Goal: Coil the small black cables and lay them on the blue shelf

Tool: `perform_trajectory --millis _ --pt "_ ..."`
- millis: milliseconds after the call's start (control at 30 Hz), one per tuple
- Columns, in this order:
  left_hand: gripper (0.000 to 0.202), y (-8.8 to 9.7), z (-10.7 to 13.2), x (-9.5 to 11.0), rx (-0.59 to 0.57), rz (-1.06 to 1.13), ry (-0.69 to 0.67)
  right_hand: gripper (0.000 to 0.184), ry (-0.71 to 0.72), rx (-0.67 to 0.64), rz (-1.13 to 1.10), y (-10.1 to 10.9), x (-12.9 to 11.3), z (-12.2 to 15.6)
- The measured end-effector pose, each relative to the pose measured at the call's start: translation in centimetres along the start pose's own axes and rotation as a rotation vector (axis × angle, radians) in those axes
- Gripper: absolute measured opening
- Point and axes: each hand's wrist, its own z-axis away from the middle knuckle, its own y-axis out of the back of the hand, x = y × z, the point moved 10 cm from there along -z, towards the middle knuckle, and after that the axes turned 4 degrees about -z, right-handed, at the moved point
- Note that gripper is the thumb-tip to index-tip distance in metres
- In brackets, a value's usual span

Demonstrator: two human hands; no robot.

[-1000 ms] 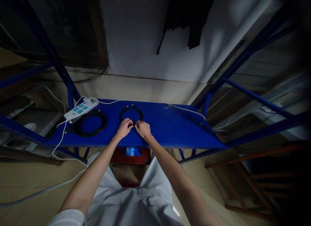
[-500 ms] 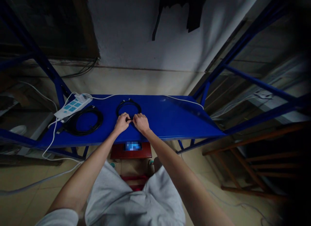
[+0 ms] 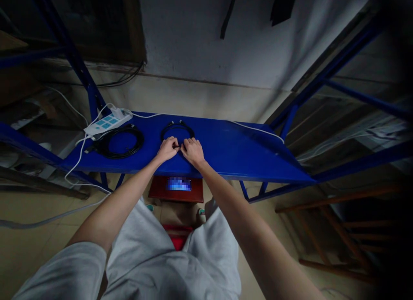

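Observation:
A thin black cable (image 3: 186, 125) lies coiled in a loop on the blue shelf (image 3: 232, 149), its two plug ends at the far side. At the near side of that loop, my left hand (image 3: 168, 148) has its fingers closed around the cable. Close beside it on the right, my right hand (image 3: 192, 151) also grips the cable, with its fingers bent over it. A short dark stretch shows between the two hands. The fingertips partly hide what they hold.
Left on the shelf lies a larger coil of black cable (image 3: 140, 141), beside a white power strip (image 3: 105, 123) with blue sockets. A white cord (image 3: 258, 129) runs along the back edge. Below stands a small red-brown stool (image 3: 161, 192) bearing a lit phone (image 3: 179, 184). Blue frame posts rise both sides.
The camera view has shifted, so the shelf appears slightly higher and further right. Both hands stay on the cable at the near side of the loop, with little change in their grip.

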Motion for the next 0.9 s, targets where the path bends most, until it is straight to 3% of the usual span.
perform_trajectory --millis 333,900 --pt "0.015 -0.12 -0.09 0.08 -0.004 -0.033 -0.023 0.022 0.085 -0.035 -0.028 0.03 -0.73 -0.16" --pt "0.015 -0.57 -0.30 -0.17 -0.012 -0.053 -0.040 0.019 0.112 -0.035 0.011 -0.10 -0.76 -0.10"
